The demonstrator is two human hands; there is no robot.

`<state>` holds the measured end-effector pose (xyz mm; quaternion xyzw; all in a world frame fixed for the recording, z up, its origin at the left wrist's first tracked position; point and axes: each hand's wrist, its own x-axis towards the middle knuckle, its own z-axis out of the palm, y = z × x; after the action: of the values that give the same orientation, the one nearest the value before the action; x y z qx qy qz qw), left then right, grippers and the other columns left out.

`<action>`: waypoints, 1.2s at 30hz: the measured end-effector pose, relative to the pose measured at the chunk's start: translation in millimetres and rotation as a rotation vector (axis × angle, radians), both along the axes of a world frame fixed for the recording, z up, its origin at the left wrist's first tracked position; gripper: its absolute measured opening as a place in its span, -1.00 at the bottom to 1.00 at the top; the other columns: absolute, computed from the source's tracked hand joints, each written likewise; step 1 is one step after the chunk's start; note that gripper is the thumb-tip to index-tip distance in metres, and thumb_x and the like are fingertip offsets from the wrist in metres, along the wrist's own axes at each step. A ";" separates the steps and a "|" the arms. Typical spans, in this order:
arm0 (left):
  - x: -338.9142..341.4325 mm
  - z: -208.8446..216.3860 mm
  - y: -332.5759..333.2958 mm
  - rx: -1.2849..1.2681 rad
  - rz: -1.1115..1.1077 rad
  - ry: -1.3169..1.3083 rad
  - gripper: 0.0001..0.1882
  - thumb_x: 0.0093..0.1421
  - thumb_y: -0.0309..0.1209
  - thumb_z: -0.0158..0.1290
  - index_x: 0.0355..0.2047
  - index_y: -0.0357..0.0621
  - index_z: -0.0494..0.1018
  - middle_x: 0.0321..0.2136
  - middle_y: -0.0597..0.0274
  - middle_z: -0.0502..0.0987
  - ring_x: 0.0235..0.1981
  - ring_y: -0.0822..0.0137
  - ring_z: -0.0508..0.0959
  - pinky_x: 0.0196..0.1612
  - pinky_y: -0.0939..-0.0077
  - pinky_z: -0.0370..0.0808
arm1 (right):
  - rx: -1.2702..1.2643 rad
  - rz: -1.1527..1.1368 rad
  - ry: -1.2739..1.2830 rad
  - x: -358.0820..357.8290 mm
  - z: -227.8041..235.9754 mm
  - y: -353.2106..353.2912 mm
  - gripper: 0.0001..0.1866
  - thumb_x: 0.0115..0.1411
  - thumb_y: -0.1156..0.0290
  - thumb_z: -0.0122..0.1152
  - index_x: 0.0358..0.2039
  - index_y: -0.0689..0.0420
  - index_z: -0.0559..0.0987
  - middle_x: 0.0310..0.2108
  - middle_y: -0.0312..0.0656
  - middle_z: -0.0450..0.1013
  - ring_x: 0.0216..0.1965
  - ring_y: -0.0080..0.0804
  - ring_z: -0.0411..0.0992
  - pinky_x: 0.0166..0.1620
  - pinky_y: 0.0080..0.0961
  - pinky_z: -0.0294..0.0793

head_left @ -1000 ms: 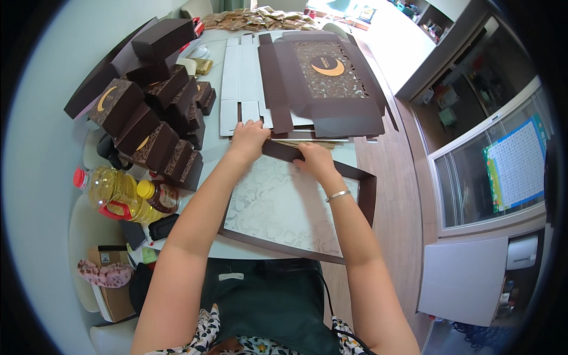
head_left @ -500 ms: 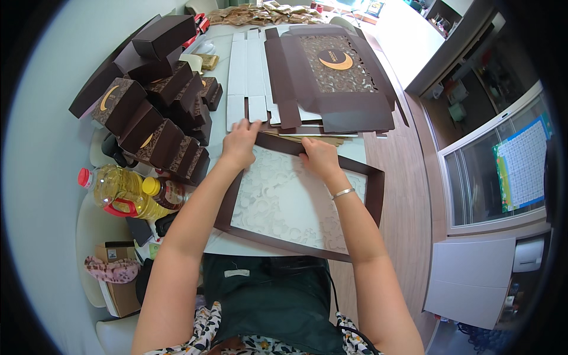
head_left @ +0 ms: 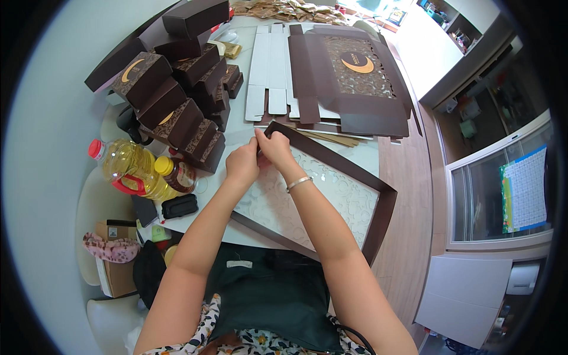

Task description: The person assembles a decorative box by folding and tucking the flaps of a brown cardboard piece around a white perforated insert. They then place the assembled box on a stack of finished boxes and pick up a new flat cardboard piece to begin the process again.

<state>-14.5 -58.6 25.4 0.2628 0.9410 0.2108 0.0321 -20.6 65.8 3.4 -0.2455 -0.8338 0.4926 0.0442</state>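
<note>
A large shallow brown cardboard box (head_left: 380, 222) lies in front of me, turned at an angle, its white inner face showing a raised scroll pattern. My left hand (head_left: 244, 163) is closed on the box's short left wall, close to the far corner. Right beside it, my right hand (head_left: 276, 149) grips the same wall nearer that corner, its thumb against the left hand. The fingertips of both hands are partly hidden behind the wall and each other. Just beyond the box lies a stack of flat brown cardboard sheets (head_left: 370, 112) with a gold crescent on the top one.
Small brown boxes (head_left: 160, 100) are piled at the left. Nearer stand an oil bottle (head_left: 130, 165) with a red cap and a yellow-capped jar (head_left: 177, 174). A black case (head_left: 179, 206) lies by them. White-backed flat cardboard (head_left: 260, 71) and gold packets (head_left: 290, 10) are farther back.
Both hands have come together at the box's far-left corner; the right hand moved left from the far wall. The box has turned clockwise, its left corner shifting away.
</note>
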 end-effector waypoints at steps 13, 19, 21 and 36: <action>34.0 17.1 -81.6 -0.337 -0.105 -0.346 -0.65 -0.21 -0.49 0.16 -0.31 -0.24 0.51 -0.34 -0.11 0.59 -0.23 -0.08 0.60 -0.17 0.16 0.56 | 0.033 -0.043 -0.087 -8.8 -6.8 -2.7 -0.42 0.13 0.21 0.04 -0.11 0.58 0.36 -0.16 0.47 0.44 -0.07 0.29 0.46 0.03 -0.12 0.46; 40.6 23.8 -81.4 -0.341 -0.143 -0.390 -0.56 -0.25 -0.46 0.23 -0.26 -0.26 0.47 -0.34 -0.17 0.58 -0.24 -0.12 0.60 -0.18 0.15 0.56 | 0.017 -0.018 -0.065 -7.2 -4.7 -10.7 -0.39 0.15 0.16 0.05 -0.08 0.57 0.31 -0.14 0.47 0.43 -0.06 0.29 0.46 0.02 -0.15 0.45; 45.6 30.1 -79.0 -0.334 -0.097 -0.385 -0.51 -0.27 -0.45 0.25 -0.23 -0.26 0.46 -0.35 -0.17 0.58 -0.24 -0.11 0.60 -0.18 0.15 0.56 | 0.010 -0.028 -0.057 -8.2 -5.3 -9.5 -0.39 0.15 0.16 0.06 -0.10 0.56 0.31 -0.15 0.46 0.44 -0.06 0.29 0.46 0.02 -0.15 0.44; 38.1 -7.2 -108.3 -0.013 -0.160 -0.336 -0.59 -0.22 -0.55 0.10 -0.26 -0.35 0.40 -0.46 -0.18 0.56 -0.46 -0.08 0.61 -0.36 0.20 0.56 | -0.086 0.502 -0.248 80.4 36.0 -39.7 -0.52 0.09 0.13 0.17 -0.42 0.43 0.59 -0.46 0.26 0.53 -0.29 0.08 0.56 -0.15 -0.20 0.54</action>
<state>23.7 -166.9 18.3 0.2978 0.8999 0.2422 0.2072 59.9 26.0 39.4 -0.0917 -0.8458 0.4892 -0.1921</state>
